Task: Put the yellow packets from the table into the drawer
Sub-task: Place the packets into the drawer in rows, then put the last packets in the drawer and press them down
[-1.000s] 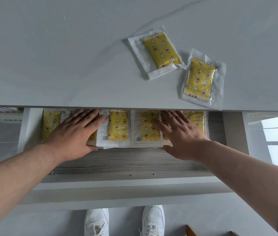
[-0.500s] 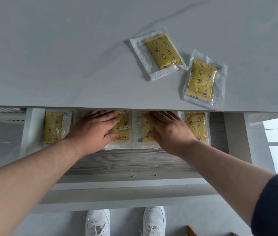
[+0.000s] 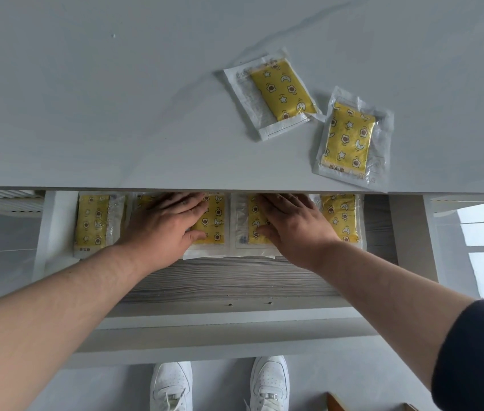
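Two yellow packets in clear wrap lie on the grey table (image 3: 116, 114): one (image 3: 279, 91) further back, one (image 3: 350, 137) near the front edge. Below, the open drawer (image 3: 223, 280) holds a row of several yellow packets along its back. My left hand (image 3: 163, 229) lies flat with straight fingers on a packet (image 3: 212, 223) left of centre. My right hand (image 3: 294, 229) lies flat on the neighbouring packet (image 3: 251, 221). Outer packets sit at the far left (image 3: 92, 222) and far right (image 3: 341, 216). The fingertips reach under the table edge.
The drawer's wood-grain floor is bare in front of the packets. White drawer sides (image 3: 47, 232) and front panel (image 3: 220, 336) frame it. My white shoes (image 3: 172, 384) stand on the floor below. A window shows at the right.
Both hands slid inward from the outer packets toward the centre of the row and deeper under the table edge. The two packets on the table have not moved.
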Tool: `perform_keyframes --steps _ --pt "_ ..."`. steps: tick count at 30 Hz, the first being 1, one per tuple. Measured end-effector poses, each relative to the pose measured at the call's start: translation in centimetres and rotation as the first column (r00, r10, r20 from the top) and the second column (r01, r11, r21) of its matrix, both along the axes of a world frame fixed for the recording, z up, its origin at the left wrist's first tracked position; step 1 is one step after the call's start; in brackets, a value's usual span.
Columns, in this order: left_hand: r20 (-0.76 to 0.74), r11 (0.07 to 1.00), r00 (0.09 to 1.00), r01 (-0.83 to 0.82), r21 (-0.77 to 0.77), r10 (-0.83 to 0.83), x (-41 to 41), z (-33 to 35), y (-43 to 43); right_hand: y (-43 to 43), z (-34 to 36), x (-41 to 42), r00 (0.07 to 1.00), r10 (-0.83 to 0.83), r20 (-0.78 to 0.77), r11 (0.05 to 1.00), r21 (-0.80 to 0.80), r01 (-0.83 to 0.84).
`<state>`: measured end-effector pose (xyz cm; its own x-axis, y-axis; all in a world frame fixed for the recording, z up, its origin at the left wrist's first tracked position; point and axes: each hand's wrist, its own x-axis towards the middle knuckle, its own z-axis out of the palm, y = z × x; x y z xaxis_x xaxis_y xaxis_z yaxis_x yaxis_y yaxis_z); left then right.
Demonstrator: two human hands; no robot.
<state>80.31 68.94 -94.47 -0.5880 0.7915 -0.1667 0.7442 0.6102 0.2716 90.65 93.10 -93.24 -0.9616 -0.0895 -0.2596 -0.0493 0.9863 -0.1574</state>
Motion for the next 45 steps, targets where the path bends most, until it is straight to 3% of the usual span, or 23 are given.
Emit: perform_keyframes --steps 9,12,15,20,36,39,41,45 --pt "0.010 1.000 1.000 -0.019 -0.003 0.019 0.4 1.3 -0.4 -0.5 1.1 0.7 0.996 -0.043 -0.080 0.999 -0.008 0.042" --pt "-0.022 1.000 0.999 0.025 0.006 -0.025 1.5 1.9 -1.2 -0.4 1.3 1.6 0.994 0.027 -0.103 0.999 -0.025 -0.030" --pt "-0.001 0.994 0.996 0.085 -0.066 -0.086 2.4 1.9 -2.0 -0.5 1.0 2.5 0.991 0.118 -0.065 0.993 0.004 -0.118" --pt "0.014 0.982 0.996 0.087 -0.165 -0.086 2.5 1.2 -2.5 -0.8 0.7 3.1 0.993 0.114 0.010 0.993 0.026 -0.115" --pt "0.013 0.992 0.999 0.050 -0.112 -0.049 3.3 1.2 -2.8 -1.2 0.8 3.5 0.998 0.069 -0.008 0.998 0.012 -0.069" --pt "0.104 1.000 0.995 -0.004 -0.018 0.006 3.5 2.8 -2.6 -1.8 2.9 3.5 1.000 0.000 -0.020 0.997 -0.084 -0.001" --pt "0.194 0.995 0.979 -0.073 0.067 0.059 3.9 4.8 -2.2 -2.3 5.2 3.5 0.989 -0.145 0.006 0.964 -0.225 0.143" --pt "0.293 0.921 0.946 -0.230 0.313 0.137 4.4 10.4 -0.4 -2.1 11.3 4.3 0.852 -0.492 0.179 0.724 -0.459 0.515"
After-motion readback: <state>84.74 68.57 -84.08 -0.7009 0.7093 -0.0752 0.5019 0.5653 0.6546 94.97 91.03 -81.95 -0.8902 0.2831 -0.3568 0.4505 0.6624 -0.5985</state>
